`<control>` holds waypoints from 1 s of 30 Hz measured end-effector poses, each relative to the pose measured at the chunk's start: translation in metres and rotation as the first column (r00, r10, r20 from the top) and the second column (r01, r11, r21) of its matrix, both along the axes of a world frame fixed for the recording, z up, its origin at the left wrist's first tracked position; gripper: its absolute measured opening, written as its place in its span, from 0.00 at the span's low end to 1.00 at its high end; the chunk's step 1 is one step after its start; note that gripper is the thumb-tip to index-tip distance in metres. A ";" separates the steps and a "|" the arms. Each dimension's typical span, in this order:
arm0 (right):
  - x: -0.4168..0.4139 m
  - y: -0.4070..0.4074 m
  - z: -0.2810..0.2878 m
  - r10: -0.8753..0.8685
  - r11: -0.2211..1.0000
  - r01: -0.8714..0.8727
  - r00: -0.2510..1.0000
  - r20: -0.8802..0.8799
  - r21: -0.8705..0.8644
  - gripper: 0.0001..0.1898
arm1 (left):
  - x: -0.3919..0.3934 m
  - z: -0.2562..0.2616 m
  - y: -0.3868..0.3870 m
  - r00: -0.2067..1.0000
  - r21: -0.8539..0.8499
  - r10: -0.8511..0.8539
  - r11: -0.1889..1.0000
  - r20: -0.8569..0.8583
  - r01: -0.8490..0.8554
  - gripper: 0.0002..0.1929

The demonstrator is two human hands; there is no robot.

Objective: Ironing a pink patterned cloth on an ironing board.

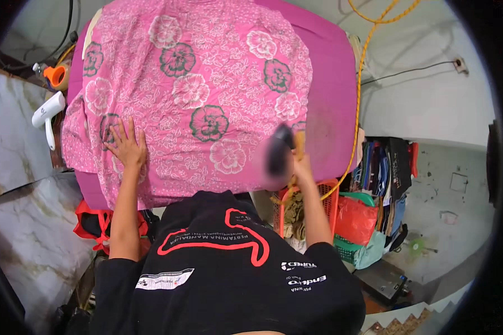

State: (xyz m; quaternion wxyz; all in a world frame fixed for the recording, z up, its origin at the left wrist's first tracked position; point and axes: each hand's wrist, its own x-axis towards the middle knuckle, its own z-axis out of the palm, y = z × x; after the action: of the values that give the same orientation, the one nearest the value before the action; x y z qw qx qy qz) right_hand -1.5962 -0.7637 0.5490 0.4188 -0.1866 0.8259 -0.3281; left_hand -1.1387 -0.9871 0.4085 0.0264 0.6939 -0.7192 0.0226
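Note:
A pink floral-patterned cloth point(234, 96) lies spread over a magenta-covered board or table point(331, 104), with small wrinkles across it. My left hand point(128, 144) rests on the cloth near its left side, fingers spread, holding nothing. On the right, near the front edge of the cloth, my right hand point(300, 167) grips a dark clothes iron point(280, 153), blurred by motion. A yellow cord point(359, 92) runs from near the iron around the right side and up. The iron's soleplate is hidden.
At the left edge stand a white handheld device point(49, 111) and an orange object point(58, 76). Below right are a red plastic basket point(327, 197) holding clothes, a red plastic bag point(356, 220) and hanging garments point(379, 167). A red and black bag point(96, 228) is at lower left.

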 end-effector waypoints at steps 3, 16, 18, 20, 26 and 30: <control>0.106 -0.008 -0.022 0.569 0.818 -0.574 0.794 -0.212 0.045 0.15 | -0.023 0.012 -0.013 0.998 -0.017 -0.039 0.999 -0.041 0.038 0.30; 0.010 -0.061 0.004 0.306 0.940 -0.341 0.870 -0.387 -0.023 0.15 | -0.043 0.028 -0.074 0.978 -0.152 -0.179 0.975 -0.108 0.162 0.29; -0.068 -0.059 0.004 -0.033 0.989 0.003 0.979 -0.201 -0.149 0.11 | -0.046 0.031 -0.069 0.976 -0.165 -0.182 0.973 -0.122 0.160 0.29; -0.131 -0.055 0.003 -0.243 0.926 0.205 0.966 -0.086 -0.318 0.10 | -0.055 0.035 -0.065 0.971 -0.184 -0.189 0.970 -0.144 0.161 0.29; -0.151 -0.054 0.000 -0.353 0.850 0.430 0.894 0.276 -0.304 0.08 | -0.071 0.036 -0.051 0.971 -0.166 -0.179 0.974 -0.158 0.152 0.28; -0.012 -0.075 0.024 -0.095 0.969 0.153 0.956 0.278 -0.195 0.07 | -0.078 0.049 -0.035 0.974 -0.128 -0.152 0.983 -0.167 0.131 0.28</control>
State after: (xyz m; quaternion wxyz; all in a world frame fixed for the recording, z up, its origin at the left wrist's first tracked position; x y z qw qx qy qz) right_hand -1.6087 -0.8392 0.5726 0.4820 -0.1322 0.7319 -0.4632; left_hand -1.2168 -1.0222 0.4577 0.1318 0.6374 -0.7591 0.0011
